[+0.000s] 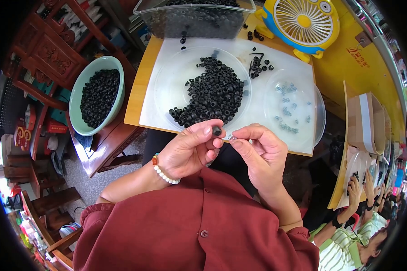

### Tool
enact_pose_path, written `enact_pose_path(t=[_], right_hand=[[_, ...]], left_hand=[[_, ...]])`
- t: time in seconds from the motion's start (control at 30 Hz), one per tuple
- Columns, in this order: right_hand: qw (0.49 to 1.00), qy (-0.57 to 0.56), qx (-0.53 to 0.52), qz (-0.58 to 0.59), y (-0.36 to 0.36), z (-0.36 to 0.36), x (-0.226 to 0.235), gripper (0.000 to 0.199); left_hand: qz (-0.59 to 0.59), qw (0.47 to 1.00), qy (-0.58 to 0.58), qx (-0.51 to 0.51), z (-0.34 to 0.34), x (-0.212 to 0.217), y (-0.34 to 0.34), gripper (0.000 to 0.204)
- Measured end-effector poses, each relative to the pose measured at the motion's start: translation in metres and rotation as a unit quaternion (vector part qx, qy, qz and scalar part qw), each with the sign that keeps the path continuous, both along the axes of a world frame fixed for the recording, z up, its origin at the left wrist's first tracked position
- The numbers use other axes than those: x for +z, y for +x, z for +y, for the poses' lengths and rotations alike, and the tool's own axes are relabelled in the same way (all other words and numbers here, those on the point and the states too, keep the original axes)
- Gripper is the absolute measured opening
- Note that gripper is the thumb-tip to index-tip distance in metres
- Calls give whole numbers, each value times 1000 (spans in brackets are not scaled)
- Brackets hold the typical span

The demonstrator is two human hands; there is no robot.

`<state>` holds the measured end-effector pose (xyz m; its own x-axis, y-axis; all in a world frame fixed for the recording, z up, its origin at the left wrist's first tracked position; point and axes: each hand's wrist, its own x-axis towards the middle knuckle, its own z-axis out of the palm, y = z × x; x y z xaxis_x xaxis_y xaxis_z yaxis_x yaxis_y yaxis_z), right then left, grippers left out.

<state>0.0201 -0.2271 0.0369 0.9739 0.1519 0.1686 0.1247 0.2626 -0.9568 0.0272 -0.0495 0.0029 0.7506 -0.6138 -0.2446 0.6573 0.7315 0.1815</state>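
Note:
Between thumb and fingers, my left hand (183, 153) grips a small black hollow round part (217, 131), its opening showing. Close beside it, my right hand (264, 156) pinches a tiny shiny metal piece (231, 137), too small to name surely; a slight gap seems to separate the two. Just beyond my hands lies a round clear dish (167, 77) with a heap of black parts (215, 90), some like rings or caps. On the right is another round clear dish (320, 119) holding scattered little silvery pieces (287, 110).
A green bowl (120, 67) of black parts stands at the left. At the back are a clear bin (194, 27) of black pieces and a yellow-blue fan (303, 22). Hex keys (256, 58) lie near loose black parts. Another person's hands (355, 189) work at the right.

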Motion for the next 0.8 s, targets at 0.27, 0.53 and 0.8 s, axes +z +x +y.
enact_pose_path(t=[0.27,0.53,0.8], right_hand=[[992,-118,-17,-47,3,5,8,13],[969,-243,40,7,12,4,28,12],[964,-12,211,161,37,16,3,14]], left_hand=[[-8,999,41,12,-1,1,-4,18],[-73,986,148,31,0,-1,-8,12],[-69,994,74,38,13,-5,-4,19]])
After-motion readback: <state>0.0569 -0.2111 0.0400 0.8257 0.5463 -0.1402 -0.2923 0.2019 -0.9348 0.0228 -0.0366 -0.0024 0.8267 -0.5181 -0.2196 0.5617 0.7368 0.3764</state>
